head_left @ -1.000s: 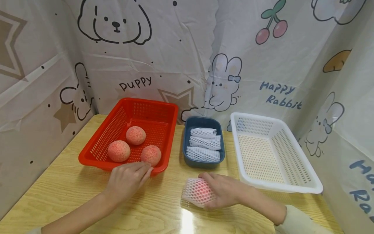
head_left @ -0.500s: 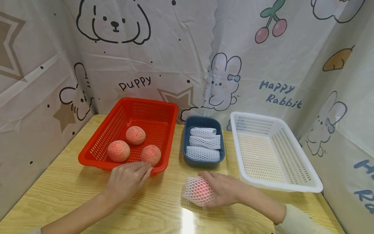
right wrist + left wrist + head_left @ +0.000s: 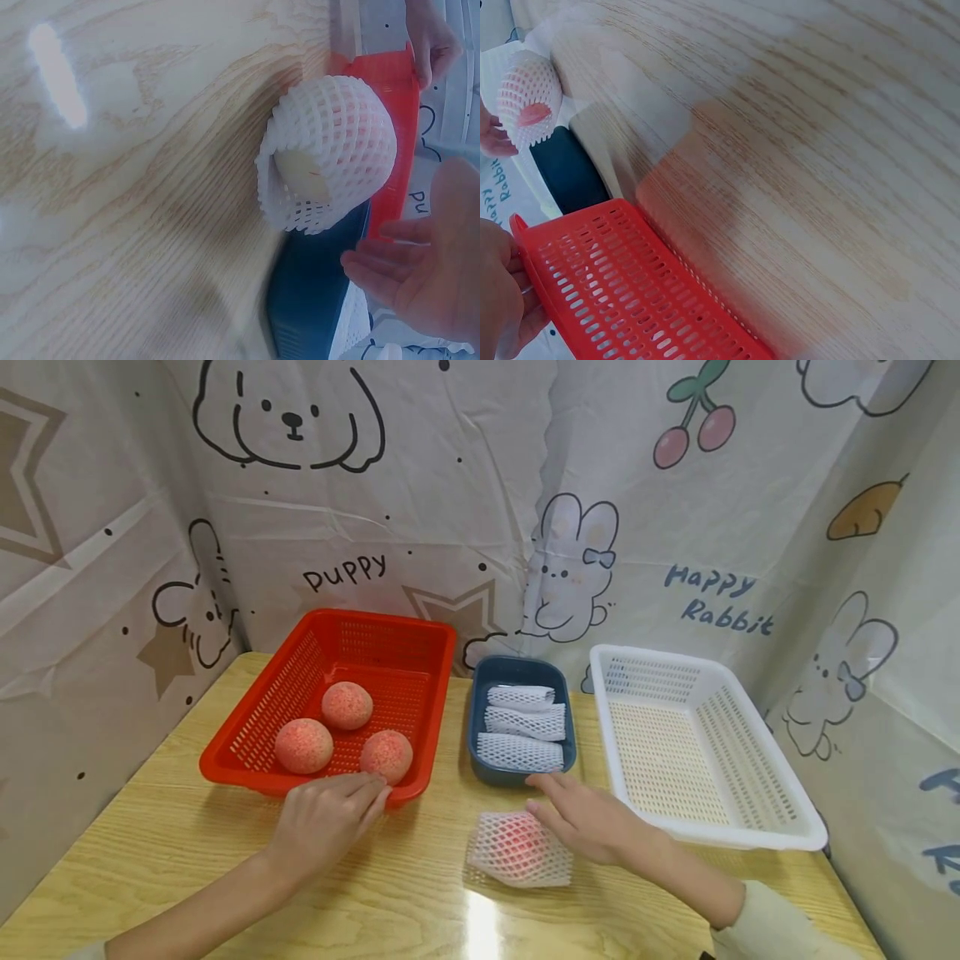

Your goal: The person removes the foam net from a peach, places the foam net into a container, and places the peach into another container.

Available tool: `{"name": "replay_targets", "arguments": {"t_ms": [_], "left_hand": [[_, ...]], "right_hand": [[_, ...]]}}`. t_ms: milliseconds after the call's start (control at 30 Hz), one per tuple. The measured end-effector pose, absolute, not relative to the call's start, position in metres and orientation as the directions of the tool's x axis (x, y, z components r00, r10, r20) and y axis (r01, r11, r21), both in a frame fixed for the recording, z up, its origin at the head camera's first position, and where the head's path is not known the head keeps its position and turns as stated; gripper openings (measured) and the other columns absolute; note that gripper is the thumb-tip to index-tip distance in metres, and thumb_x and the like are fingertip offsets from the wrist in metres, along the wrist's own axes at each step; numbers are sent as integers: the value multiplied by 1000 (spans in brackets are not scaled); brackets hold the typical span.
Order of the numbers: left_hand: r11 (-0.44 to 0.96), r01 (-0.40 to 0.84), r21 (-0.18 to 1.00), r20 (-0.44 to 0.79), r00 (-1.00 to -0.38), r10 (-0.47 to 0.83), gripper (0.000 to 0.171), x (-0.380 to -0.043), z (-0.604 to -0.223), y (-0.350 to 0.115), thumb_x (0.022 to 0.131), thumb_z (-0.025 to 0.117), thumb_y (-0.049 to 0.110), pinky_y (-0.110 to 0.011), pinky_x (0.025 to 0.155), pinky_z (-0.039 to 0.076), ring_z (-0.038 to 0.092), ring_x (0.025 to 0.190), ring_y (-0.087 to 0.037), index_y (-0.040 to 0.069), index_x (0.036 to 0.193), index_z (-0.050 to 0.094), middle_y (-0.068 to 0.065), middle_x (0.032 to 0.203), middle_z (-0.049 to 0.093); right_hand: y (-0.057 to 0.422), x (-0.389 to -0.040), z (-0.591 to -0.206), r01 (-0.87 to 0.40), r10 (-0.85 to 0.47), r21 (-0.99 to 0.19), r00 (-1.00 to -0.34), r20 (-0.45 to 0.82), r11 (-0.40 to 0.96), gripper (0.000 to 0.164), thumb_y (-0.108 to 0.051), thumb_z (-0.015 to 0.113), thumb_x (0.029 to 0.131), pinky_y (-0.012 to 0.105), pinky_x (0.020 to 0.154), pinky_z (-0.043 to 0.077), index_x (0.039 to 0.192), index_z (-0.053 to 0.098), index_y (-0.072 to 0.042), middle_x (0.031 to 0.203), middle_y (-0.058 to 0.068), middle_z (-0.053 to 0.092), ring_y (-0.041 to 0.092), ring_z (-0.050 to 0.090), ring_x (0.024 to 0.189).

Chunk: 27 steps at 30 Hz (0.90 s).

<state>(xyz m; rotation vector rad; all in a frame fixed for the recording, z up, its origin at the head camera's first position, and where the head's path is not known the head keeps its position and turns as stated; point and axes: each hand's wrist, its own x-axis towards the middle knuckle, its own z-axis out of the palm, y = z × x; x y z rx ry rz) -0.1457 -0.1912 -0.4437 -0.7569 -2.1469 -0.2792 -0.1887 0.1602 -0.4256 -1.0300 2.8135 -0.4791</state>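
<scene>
In the head view my left hand (image 3: pixel 324 827) holds the near rim of the red plastic basket (image 3: pixel 219 762), its fingers bent over the edge close to a peach (image 3: pixel 387 756). Two other peaches (image 3: pixel 303 746) lie in that basket. A peach in a white foam net sleeve (image 3: pixel 517 850) rests on the table. Just behind and right of it is my right hand (image 3: pixel 596 818), fingers extended and holding nothing. The right wrist view shows the netted peach (image 3: pixel 352 142) standing apart from the fingers (image 3: pixel 382 262), with pale fruit showing through the sleeve's open end.
Behind the netted peach stands a dark blue tub (image 3: pixel 510 670) with several flattened foam net sleeves (image 3: pixel 521 752). To the right is a white slatted basket (image 3: pixel 667 735) with nothing in it. A printed curtain (image 3: pixel 465 485) encloses the table's back and sides.
My right hand has let go of the netted peach and moved up and away toward the blue tub. The netted peach stays on the table. My left hand has kept its place.
</scene>
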Motion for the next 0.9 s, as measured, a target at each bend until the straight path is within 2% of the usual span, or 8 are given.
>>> {"name": "replay_targets", "arguments": {"t_ms": [100, 200, 333, 467, 667, 800, 900], "left_hand": [[794, 604, -66, 769, -476, 426, 55, -146, -443, -191, 108, 36, 32, -43, 54, 59, 73, 70, -26, 5, 85, 77, -10, 81, 74], [794, 604, -74, 769, -472, 431, 54, -146, -443, -191, 108, 35, 31, -43, 54, 59, 73, 70, -26, 5, 85, 77, -10, 81, 74], [793, 604, -78, 768, -471, 434, 54, -145, -442, -191, 108, 35, 31, -43, 54, 59, 73, 69, -26, 5, 84, 77, -10, 81, 74], [793, 605, -79, 765, -473, 437, 55, -146, -442, -191, 108, 34, 31, -43, 54, 59, 72, 69, -26, 4, 85, 76, -10, 81, 74], [792, 607, -70, 768, -474, 431, 54, -146, -443, -191, 108, 35, 31, -43, 53, 59, 72, 69, -25, 5, 85, 76, -10, 81, 74], [792, 607, -67, 769, -475, 428, 54, -145, -443, -191, 108, 35, 31, -43, 53, 59, 72, 69, -25, 4, 85, 76, -10, 81, 74], [793, 606, -67, 768, -476, 428, 55, -145, -443, -191, 108, 35, 31, -43, 54, 59, 72, 69, -26, 4, 85, 76, -10, 81, 74]], "right_hand": [[161, -191, -426, -610, -627, -308, -778, 53, 731, 50, -39, 36, 109, 48, 93, 52, 136, 54, -2, 131, 13, 59, 30, 61, 114], [162, -195, -429, -626, -618, -257, -777, 120, 736, 42, -28, 45, 107, 46, 91, 54, 134, 56, 3, 128, 16, 60, 32, 63, 111], [166, -198, -432, -656, -615, -177, -752, 238, 734, 36, -14, 60, 100, 43, 84, 58, 129, 58, 7, 119, 19, 65, 32, 67, 102], [168, -200, -434, -669, -608, -113, -723, 329, 734, 36, -7, 70, 92, 41, 80, 59, 124, 63, 7, 112, 17, 67, 31, 68, 97], [167, -203, -435, -661, -616, -54, -723, 314, 748, 34, -5, 71, 90, 48, 85, 57, 120, 65, 9, 119, 24, 66, 39, 66, 105], [165, -206, -436, -670, -634, -10, -708, 310, 742, 24, -4, 71, 91, 48, 79, 59, 112, 69, 7, 115, 23, 68, 38, 68, 100], [164, -209, -437, -688, -652, 25, -675, 346, 725, 13, -3, 72, 89, 44, 69, 60, 100, 70, 3, 103, 17, 71, 34, 70, 89]]}}
